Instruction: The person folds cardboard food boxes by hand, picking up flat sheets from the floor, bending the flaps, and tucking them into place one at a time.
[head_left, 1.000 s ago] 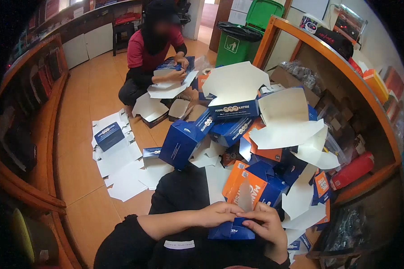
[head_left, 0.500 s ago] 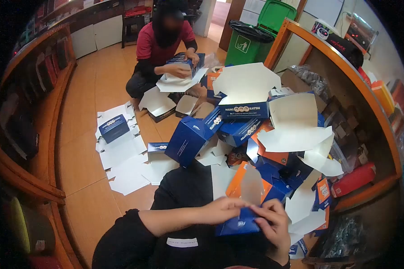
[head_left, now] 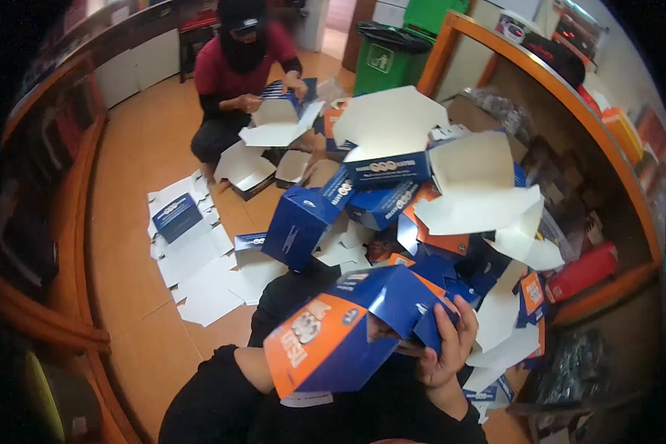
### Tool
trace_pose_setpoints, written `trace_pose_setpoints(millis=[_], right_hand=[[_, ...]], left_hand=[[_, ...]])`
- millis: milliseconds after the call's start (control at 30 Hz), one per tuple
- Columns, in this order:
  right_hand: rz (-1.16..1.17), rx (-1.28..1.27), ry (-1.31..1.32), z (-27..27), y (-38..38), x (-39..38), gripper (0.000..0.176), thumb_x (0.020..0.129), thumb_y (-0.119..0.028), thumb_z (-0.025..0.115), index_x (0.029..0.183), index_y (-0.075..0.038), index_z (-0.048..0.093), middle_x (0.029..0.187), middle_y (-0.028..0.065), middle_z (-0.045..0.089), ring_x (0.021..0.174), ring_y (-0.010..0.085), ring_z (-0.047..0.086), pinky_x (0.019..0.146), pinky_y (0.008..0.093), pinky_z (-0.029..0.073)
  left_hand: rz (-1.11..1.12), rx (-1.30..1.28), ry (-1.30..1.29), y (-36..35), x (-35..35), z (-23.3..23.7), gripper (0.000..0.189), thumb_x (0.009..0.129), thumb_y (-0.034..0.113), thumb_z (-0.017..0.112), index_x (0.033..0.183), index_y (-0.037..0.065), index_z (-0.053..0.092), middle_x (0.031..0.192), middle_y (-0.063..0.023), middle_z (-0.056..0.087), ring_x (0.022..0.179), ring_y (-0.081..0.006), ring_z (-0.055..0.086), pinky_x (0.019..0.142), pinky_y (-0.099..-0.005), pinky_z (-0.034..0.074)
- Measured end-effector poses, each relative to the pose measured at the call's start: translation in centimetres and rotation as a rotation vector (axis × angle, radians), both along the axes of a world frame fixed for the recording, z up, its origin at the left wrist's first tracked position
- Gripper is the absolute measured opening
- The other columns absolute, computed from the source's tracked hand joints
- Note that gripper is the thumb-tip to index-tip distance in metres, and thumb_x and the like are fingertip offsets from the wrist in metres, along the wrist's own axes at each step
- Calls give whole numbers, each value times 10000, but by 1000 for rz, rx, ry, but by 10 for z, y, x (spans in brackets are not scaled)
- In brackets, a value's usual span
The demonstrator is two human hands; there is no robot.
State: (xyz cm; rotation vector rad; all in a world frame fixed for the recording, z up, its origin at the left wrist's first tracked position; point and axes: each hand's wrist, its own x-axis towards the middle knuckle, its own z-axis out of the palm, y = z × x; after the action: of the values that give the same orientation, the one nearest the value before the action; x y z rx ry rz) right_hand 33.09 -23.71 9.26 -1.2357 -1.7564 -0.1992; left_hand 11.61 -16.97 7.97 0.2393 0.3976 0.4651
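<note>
Carton (head_left: 333,337), blue with an orange face, is lifted close to the camera at 6 o'clock and tilted so the orange panel faces down-left. The right hand (head_left: 448,344) clasps its 3 o'clock edge, fingers curled over a blue flap, seemingly to keep the walls square. The left hand is hidden behind the carton, so its grip cannot be told. A heap of boxes (head_left: 392,185) rises at 1 o'clock. White blanks (head_left: 192,259) lie flat at 9 o'clock, within easy reach. A co-worker (head_left: 237,66) sits at 11 o'clock.

Probably a shop: wooden display shelves (head_left: 551,87) stocked with packaged goods (head_left: 620,133).
</note>
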Motion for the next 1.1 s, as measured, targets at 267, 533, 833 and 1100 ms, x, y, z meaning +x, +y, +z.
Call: trace_pose_setpoints(millis=[267, 533, 833, 1100], right_hand=[[384, -97, -79, -9, 6, 20, 425, 763, -279, 627, 1118, -47, 599, 1283, 210, 342, 1130, 388, 433, 956, 437, 348], [58, 12, -225, 14, 45, -9, 525, 681, -149, 686, 1189, -158, 556, 1233, 184, 367, 1070, 344, 427, 906, 419, 381], [-678, 781, -316, 110, 81, 88, 570, 754, -116, 658, 1256, -88, 389, 1180, 146, 327, 1162, 285, 294, 985, 389, 269], [-778, 379, -86, 62, 116, 201, 700, 701, -108, 725, 1294, -53, 357, 1234, 143, 282, 1154, 259, 321, 1009, 369, 275]], left_hand=[[376, 1063, 270, 10, 51, -10, 370, 879, 1, 471, 1203, -9, 291, 1099, -154, 511, 936, -194, 583, 745, -303, 519], [323, 1537, 479, 21, 40, 6, 544, 860, 33, 496, 1315, -8, 200, 1109, -133, 558, 1069, -183, 533, 933, -298, 393], [154, 1460, 411, 68, -40, -64, 174, 843, 39, 527, 977, 0, 630, 833, -107, 663, 782, -201, 633, 730, -275, 483], [438, 1406, 1622, 94, -163, -263, 573, 660, 111, 708, 1177, 34, 474, 1192, -197, 493, 1135, -348, 443, 953, -428, 355]])
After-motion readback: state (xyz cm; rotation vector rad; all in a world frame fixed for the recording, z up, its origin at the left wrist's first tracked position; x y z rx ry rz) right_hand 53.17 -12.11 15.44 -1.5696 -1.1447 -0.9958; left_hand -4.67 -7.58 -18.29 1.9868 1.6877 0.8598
